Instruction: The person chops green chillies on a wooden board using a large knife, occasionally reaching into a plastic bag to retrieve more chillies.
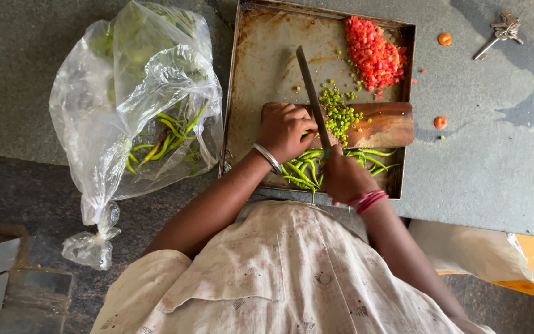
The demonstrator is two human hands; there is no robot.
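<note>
My left hand (282,130), a silver bangle at its wrist, presses down on green chillies at the left end of a wooden cutting board (387,124). My right hand (344,176), with pink bangles, grips the handle of a long knife (312,93) whose blade points away from me beside the left hand's fingers. A heap of chopped green chilli (339,112) lies on the board to the right of the blade. Whole green chillies (301,170) lie in the tray's near edge between my hands. Chopped red tomato (373,52) is piled in the far right corner of the worn metal tray (261,55).
A clear plastic bag (137,105) holding more green chillies lies left of the tray on the grey stone counter. Keys (502,31) and two tomato scraps (444,39) lie to the right. A yellow and white bag (526,260) sits below the counter edge at lower right.
</note>
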